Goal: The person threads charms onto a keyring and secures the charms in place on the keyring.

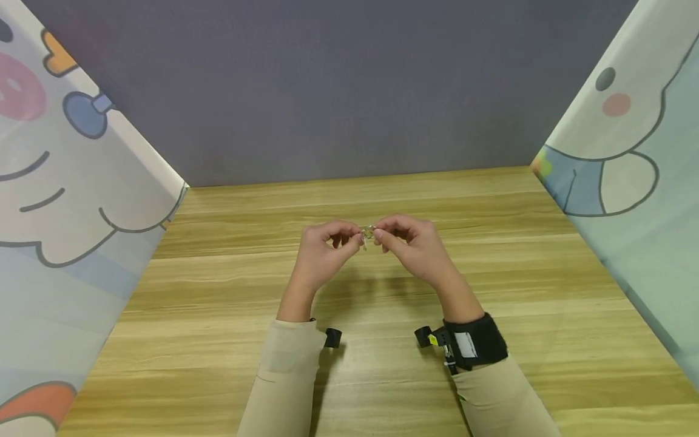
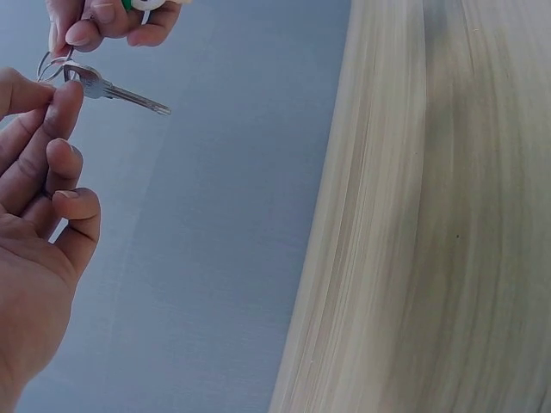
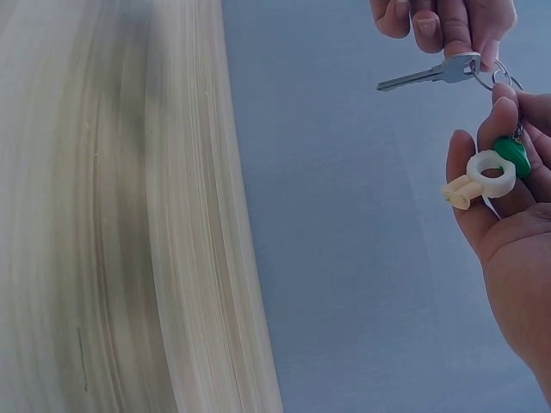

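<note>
In the head view both hands meet over the table, fingertip to fingertip. The left hand (image 1: 323,250) pinches a silver key (image 3: 448,70) at its head, beside the ring; the blade points away from the fingers. Between thumb and finger, the right hand (image 1: 417,247) grips a thin metal key ring (image 2: 52,65), which meets the key's head. A keychain charm, with a green piece (image 3: 513,157), a white loop (image 3: 492,175) and a cream part (image 3: 462,192), hangs against the right hand's fingers. Fingertips partly hide the ring.
Below the hands spreads a wood-grain table (image 1: 229,291). A grey panel (image 1: 349,91) stands along its back edge, with cartoon-printed sheets (image 1: 82,200) at both sides. Black wrist-worn gear (image 1: 475,341) sits on the right forearm, and a small black piece (image 1: 333,338) juts from the left sleeve.
</note>
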Demonstrator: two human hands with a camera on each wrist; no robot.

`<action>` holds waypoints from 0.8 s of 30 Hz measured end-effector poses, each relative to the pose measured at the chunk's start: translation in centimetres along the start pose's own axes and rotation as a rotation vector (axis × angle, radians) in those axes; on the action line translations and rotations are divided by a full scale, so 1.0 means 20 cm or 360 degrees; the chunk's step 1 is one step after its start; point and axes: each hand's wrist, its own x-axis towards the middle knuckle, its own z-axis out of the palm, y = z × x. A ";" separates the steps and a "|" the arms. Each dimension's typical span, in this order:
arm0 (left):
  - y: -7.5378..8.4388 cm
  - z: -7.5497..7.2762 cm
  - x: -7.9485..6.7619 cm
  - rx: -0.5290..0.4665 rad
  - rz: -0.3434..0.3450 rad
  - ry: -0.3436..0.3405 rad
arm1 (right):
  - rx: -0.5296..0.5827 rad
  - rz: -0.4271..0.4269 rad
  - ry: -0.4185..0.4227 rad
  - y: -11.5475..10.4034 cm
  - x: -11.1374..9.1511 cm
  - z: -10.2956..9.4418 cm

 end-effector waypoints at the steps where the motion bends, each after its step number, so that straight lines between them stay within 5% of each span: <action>1: 0.00 0.00 0.00 -0.0005 -0.0002 0.0001 | 0.0003 0.0004 0.0000 0.00 0.00 0.00; 10: 0.00 -0.02 -0.01 -0.0037 -0.0092 0.0011 | 0.0012 0.0000 0.0026 0.00 0.00 -0.01; 15: 0.01 -0.01 -0.01 -0.0110 -0.0186 -0.0099 | 0.0019 0.0025 0.0016 0.02 0.00 -0.02; 24: -0.03 0.00 -0.02 -0.0218 -0.0490 -0.0246 | 0.0154 0.0426 -0.0128 0.04 0.02 -0.03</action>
